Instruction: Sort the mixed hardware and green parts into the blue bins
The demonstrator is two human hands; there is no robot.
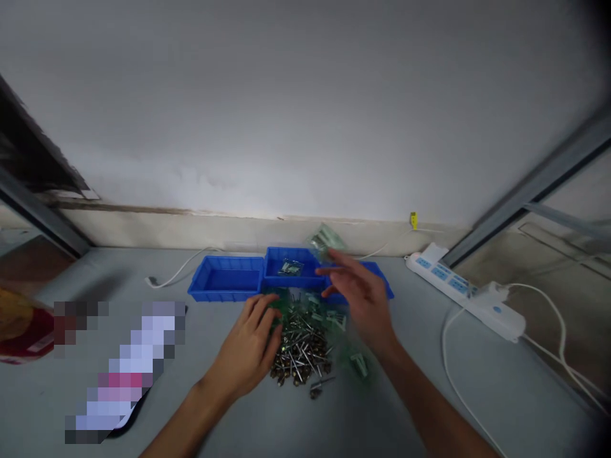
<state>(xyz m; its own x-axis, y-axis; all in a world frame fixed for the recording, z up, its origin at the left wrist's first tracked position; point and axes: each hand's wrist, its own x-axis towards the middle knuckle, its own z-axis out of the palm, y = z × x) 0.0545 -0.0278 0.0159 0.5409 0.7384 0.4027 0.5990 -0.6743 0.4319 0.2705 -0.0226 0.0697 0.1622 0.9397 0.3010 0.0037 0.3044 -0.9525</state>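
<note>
My left hand [252, 343] rests at the left side of a pile of metal screws [303, 350], its fingers apart and bent over the pile's edge and some green plastic. My right hand [363, 296] is raised before the blue trays, fingers apart. Just beyond its top fingertip is a small clear bag of metal parts [326, 238], blurred and seemingly in the air; whether the finger touches it, I cannot tell. Similar small bags [337, 318] lie on the pile's right side, and another bag [359, 364] lies below my right wrist.
Behind the pile stand a left blue tray [226, 296], a middle blue tray [274, 280] with a small bag [289, 267] inside, and a partly hidden right blue tray [386, 283]. A phone-like object [128, 375], pixelated, lies left. A power strip [463, 289] with white cables sits right.
</note>
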